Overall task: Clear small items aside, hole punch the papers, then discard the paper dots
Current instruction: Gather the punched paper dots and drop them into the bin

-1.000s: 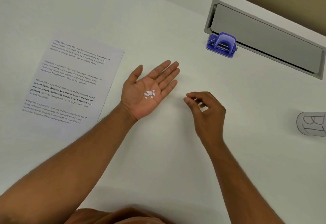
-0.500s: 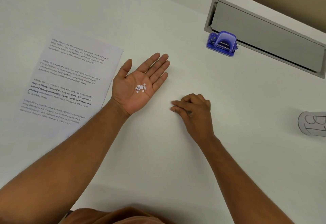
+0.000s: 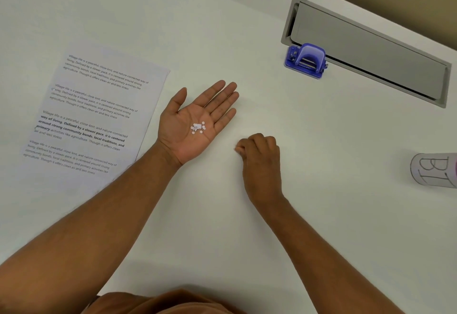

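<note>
My left hand (image 3: 184, 128) lies palm up on the white table, fingers spread flat, with a small heap of white paper dots (image 3: 197, 127) resting in the palm. To its right, my right hand (image 3: 261, 159) is knuckles up, fingers curled and fingertips pressed together against the table top; whether a dot is under them is hidden. The printed papers (image 3: 94, 115) lie flat to the left of my left hand. A blue hole punch (image 3: 306, 60) stands far off at the back right.
A grey hinged cable flap (image 3: 371, 51) is set into the white table (image 3: 222, 227) behind the punch. A pale cylinder marked "BT" (image 3: 432, 170) lies at the right edge. The table's far edge runs diagonally across the top right.
My right hand has come down from a raised pinch onto the table and curled tighter, shifting slightly left. My left hand stays palm up with the dots.
</note>
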`<state>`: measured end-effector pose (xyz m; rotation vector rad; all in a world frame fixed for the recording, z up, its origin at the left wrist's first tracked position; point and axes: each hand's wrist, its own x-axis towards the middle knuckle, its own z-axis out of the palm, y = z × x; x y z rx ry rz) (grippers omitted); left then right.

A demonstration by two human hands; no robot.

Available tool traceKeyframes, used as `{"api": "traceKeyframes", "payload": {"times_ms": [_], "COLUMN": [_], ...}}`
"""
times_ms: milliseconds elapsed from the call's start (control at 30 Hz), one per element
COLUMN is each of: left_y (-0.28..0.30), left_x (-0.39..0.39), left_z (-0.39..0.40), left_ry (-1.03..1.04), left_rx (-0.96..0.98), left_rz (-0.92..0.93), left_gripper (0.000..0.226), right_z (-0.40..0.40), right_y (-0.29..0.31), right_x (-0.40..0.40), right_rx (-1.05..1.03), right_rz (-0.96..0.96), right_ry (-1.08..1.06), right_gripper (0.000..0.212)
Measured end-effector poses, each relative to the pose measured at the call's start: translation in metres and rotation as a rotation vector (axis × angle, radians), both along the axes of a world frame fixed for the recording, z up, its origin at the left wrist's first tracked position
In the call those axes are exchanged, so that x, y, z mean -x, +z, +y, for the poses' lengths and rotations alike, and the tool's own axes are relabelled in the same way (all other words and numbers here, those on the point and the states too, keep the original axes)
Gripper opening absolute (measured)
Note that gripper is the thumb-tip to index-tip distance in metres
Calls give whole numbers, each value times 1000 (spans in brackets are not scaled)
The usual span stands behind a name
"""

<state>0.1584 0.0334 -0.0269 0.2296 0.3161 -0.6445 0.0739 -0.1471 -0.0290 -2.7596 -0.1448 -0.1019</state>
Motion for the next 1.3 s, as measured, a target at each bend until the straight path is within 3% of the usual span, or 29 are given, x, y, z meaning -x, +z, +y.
{"api": "traceKeyframes", "payload": {"times_ms": [100, 267, 400, 600, 700, 1000, 1133, 1300], "left_y": [0, 5, 13, 28, 32, 26, 26, 40], "left_x": [2, 4, 4, -3, -7, -9, -3, 11], "left_z": [-3, -15, -31, -41, -34, 20, 35, 26], "left_ry": [-13, -68, -120, -124, -95, 82, 117, 124], "left_rx": [-17, 8, -12, 50, 45, 15, -30, -78], "left_rz": [4, -2, -11, -20, -15, 24, 57, 46], "left_gripper": [73, 73, 72, 73, 72, 71, 70, 70], "right_z": [6, 6, 6, 0, -12, -76, -84, -68], "right_y": [4, 42, 82, 112, 121, 90, 63, 59], "right_x": [-1, -16, -40, -68, -75, -44, -14, 3], "right_rx": [-33, -412, -411, -359, -515, -1353, -1370, -1325], "right_rz": [85, 176, 223, 383, 348, 488, 501, 474], "right_ry": [-68, -130, 101, 148, 75, -394, -540, -515], "right_gripper": [11, 17, 11, 18, 12, 9, 9, 13]}}
